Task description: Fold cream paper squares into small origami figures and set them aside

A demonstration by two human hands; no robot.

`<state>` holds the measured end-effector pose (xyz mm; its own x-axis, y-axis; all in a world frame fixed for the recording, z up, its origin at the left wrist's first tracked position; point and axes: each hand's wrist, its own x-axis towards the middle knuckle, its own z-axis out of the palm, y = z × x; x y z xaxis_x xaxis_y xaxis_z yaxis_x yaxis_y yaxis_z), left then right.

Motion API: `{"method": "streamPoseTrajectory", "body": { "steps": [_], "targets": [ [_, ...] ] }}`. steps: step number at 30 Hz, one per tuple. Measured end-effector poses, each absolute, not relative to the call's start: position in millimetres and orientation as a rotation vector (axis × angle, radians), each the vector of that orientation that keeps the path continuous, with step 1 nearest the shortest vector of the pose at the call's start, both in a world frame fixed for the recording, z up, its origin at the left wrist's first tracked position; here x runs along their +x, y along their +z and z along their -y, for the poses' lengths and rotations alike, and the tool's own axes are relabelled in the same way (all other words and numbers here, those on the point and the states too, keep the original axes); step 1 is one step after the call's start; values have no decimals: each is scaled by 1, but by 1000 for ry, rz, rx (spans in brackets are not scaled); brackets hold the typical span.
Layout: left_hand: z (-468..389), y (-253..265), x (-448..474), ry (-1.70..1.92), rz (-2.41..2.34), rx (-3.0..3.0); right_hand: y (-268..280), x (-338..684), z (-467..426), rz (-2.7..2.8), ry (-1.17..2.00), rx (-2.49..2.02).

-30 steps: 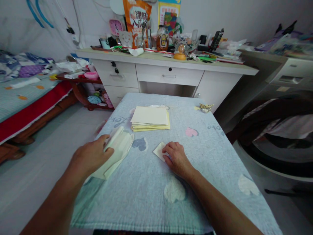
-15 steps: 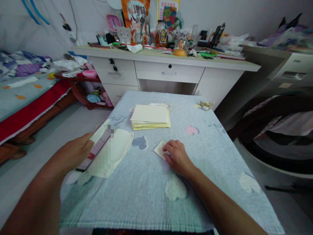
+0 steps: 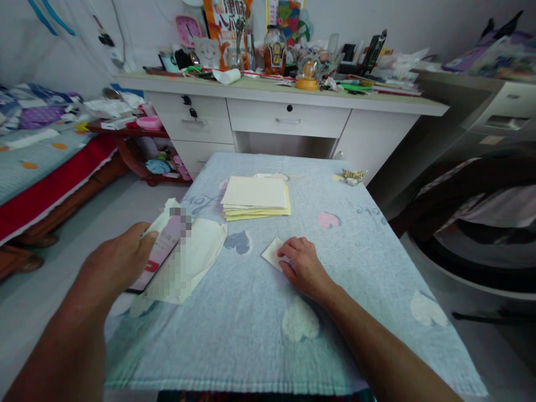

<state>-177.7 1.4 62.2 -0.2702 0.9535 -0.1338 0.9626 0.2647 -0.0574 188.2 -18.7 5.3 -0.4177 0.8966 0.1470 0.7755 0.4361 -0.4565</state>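
Note:
My left hand grips a smartphone along its outer edge, thumb on the near side, with the lit screen turned partly upward. Some pale paper shows behind the phone's top edge. Below it, a loose cream-coloured sheet or paper bag lies on the table cover, partly blurred out. At the middle of the table my right hand has its curled fingers on a small folded piece of paper, whose left corner sticks out. Farther back sits a stack of cream and yellow paper.
The table wears a blue cloth with heart prints. A small patterned object rests at its far right corner. Behind stands a white desk crowded with jars and clutter. A bed is to the left, a front-loading washing machine to the right.
My left hand has turned the phone so that more of its screen shows, and its top edge has risen slightly. My right hand keeps its place on the folded paper. The view has shifted a little.

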Motion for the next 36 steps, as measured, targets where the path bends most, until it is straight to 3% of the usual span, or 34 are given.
{"method": "streamPoseTrajectory", "body": {
  "steps": [24,36],
  "targets": [
    [-2,70,-184,-76,-2327,1790,5,188,19,2311,485,-1424],
    [14,64,-182,237,-2218,1835,7,188,19,2311,495,-1426]
  ]
}}
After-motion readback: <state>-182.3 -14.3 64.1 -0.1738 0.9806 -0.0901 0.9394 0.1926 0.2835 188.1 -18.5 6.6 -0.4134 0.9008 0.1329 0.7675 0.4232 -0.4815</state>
